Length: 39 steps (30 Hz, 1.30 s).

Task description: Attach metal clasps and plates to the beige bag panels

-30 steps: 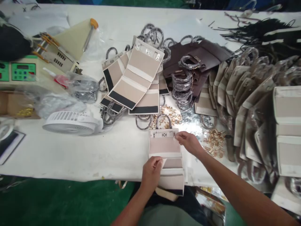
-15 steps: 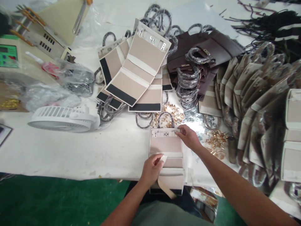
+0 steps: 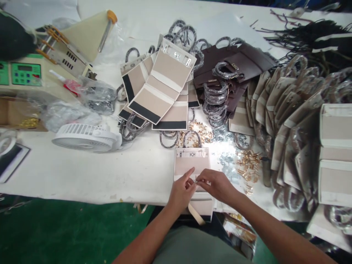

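Observation:
A flat beige handbag panel (image 3: 189, 163) lies in front of me at the table's front edge, its lower end over my lap. A wrapped handle (image 3: 192, 137) sticks out at its top. My left hand (image 3: 182, 190) is closed over the panel's middle, pinching a strip of cream tape (image 3: 197, 215) whose tail hangs below the hand. Fingertip to fingertip with it, my right hand (image 3: 216, 183) pinches at the tape's upper end; the bit between the fingers is too small to make out clearly. A small pale patch (image 3: 204, 154) shows at the panel's upper right corner.
Gold-coloured fasteners (image 3: 249, 163) lie in a pile to the right, more behind the panel. Beige panels (image 3: 156, 97) are stacked at the back, beside dark brown bags (image 3: 220, 55). Beige bags (image 3: 291, 106) stand at right. A white fan (image 3: 85, 137) lies left.
My right hand has left the panel's upper right corner and come down to my left fingertips. The left hand stays over the middle with the tape. The view has shifted slightly left.

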Available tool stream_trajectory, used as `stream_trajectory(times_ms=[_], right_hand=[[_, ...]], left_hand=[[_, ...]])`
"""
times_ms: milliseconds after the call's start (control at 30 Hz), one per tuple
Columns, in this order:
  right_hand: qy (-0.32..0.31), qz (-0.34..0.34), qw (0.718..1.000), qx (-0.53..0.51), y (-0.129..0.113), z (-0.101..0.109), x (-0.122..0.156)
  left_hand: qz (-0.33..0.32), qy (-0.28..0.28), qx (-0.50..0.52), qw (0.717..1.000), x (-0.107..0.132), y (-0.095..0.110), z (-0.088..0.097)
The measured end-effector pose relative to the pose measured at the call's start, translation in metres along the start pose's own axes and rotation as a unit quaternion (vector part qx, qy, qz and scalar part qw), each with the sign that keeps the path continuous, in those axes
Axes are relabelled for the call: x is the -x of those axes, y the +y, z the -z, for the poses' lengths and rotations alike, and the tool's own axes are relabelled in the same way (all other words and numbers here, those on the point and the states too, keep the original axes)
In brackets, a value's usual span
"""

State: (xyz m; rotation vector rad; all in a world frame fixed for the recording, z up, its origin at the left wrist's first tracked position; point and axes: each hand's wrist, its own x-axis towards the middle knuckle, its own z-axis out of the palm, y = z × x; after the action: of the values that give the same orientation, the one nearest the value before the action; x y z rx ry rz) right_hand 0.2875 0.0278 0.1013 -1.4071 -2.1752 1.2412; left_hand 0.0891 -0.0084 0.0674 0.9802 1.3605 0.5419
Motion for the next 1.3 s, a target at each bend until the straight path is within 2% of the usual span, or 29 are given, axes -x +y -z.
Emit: stream_trajectory(times_ms=[100, 200, 267, 400, 467, 600, 733, 833, 967, 1067, 1100, 1167, 1233, 1300], right_hand=[[-0.021, -0.019, 0.999, 0.034, 0.004, -0.001, -0.001], [-0.055, 0.005, 0.994, 0.092, 0.004, 0.003, 0.000], [-0.067, 0.020, 0.990, 0.123, 0.002, 0.007, 0.002], [-0.060, 0.014, 0.990, 0.125, 0.000, 0.016, 0.003], [-0.058, 0.003, 0.992, 0.113, 0.000, 0.019, 0.002], [-0.073, -0.016, 0.994, 0.079, 0.000, 0.021, -0.001], [-0.074, -0.043, 0.995, 0.046, -0.002, 0.019, -0.005], [-0.074, -0.045, 0.993, 0.075, -0.003, 0.015, -0.007], [-0.063, -0.016, 0.987, 0.145, -0.005, 0.009, -0.009], [-0.042, -0.006, 0.985, 0.165, -0.002, 0.003, -0.012], [-0.020, -0.020, 0.986, 0.163, 0.002, 0.001, -0.015], [0.052, -0.091, 0.988, 0.112, 0.013, -0.001, -0.027], [0.118, -0.184, 0.976, -0.014, 0.026, -0.004, -0.045], [0.139, -0.239, 0.950, -0.143, 0.037, -0.010, -0.065]], left_hand=[[-0.045, -0.007, -0.088, 0.995, 0.000, 0.005, 0.001], [-0.087, -0.027, -0.160, 0.983, 0.000, 0.009, 0.001], [-0.072, -0.054, -0.159, 0.983, -0.001, 0.011, 0.000], [0.002, -0.114, -0.090, 0.989, -0.002, 0.014, 0.001], [-0.015, -0.108, -0.101, 0.989, -0.003, 0.013, 0.003], [-0.062, -0.056, -0.097, 0.992, -0.003, 0.010, 0.006], [0.004, -0.050, -0.046, 0.998, -0.003, 0.005, 0.004], [0.039, -0.057, -0.029, 0.997, -0.004, 0.006, 0.005], [-0.048, -0.069, -0.105, 0.991, -0.006, 0.008, 0.010], [-0.106, -0.051, -0.168, 0.979, -0.004, 0.005, 0.010], [-0.120, -0.037, -0.183, 0.975, -0.003, 0.002, 0.009], [-0.145, -0.010, -0.195, 0.970, 0.000, -0.005, 0.007], [-0.145, 0.009, -0.173, 0.974, 0.003, -0.014, 0.005], [-0.101, 0.019, -0.127, 0.987, 0.002, -0.024, 0.005]])
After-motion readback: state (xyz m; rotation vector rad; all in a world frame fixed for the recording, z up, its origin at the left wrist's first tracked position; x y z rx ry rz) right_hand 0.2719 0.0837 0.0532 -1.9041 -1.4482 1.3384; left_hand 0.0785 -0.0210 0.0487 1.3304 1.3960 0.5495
